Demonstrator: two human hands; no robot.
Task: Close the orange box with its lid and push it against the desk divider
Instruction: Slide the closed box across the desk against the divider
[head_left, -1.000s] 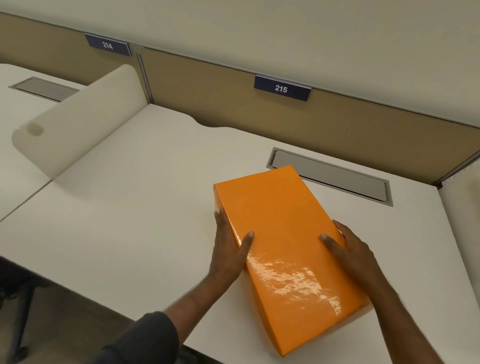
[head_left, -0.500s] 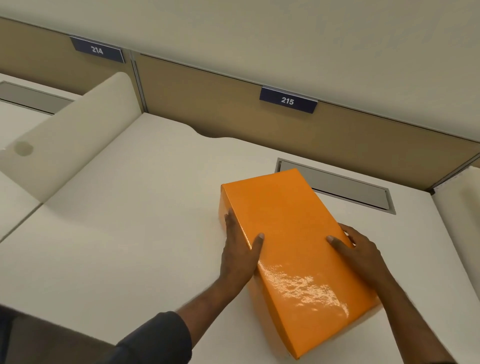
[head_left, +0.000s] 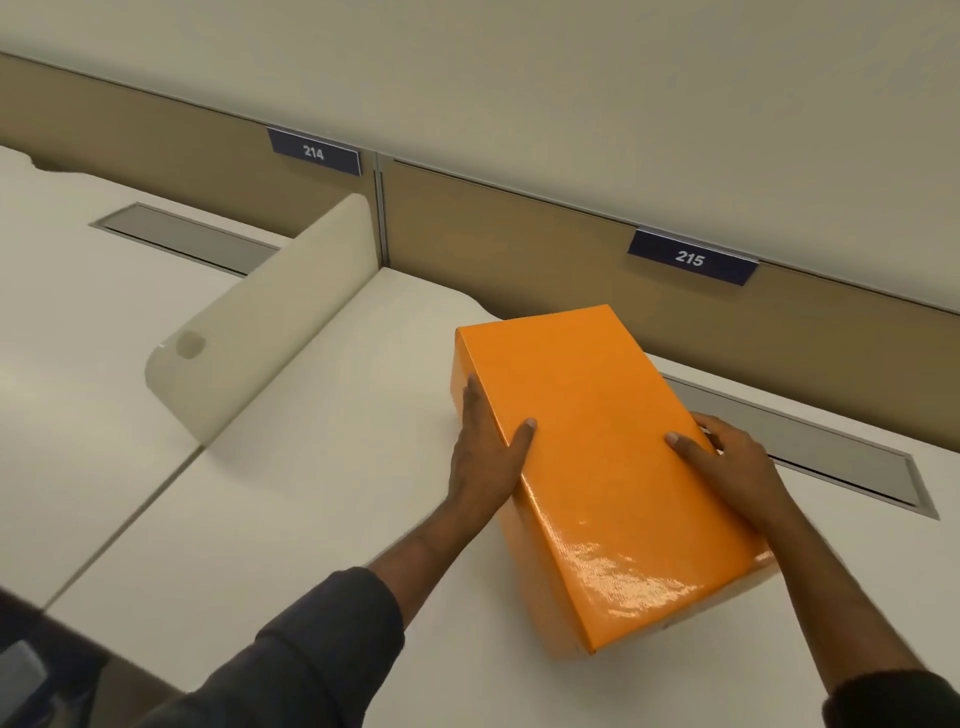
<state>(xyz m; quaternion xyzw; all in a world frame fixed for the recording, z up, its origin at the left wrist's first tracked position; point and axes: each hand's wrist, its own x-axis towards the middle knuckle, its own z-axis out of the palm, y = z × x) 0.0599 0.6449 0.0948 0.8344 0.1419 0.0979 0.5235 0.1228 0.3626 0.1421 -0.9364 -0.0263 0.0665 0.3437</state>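
Note:
The orange box lies on the white desk with its glossy lid on, turned at an angle. Its far end is close to the brown back panel; I cannot tell if they touch. My left hand grips the box's left long side, thumb on the lid. My right hand holds the right long side, thumb on top. The cream side divider stands to the left, well apart from the box.
A grey cable hatch is set into the desk behind my right hand, partly hidden by the box. A second hatch sits in the neighbouring desk. Blue labels 214 and 215 hang on the back panel.
Both hands have slid the box away from me toward the back panel. The camera has turned left, so the divider and label 214 now sit nearer the middle.

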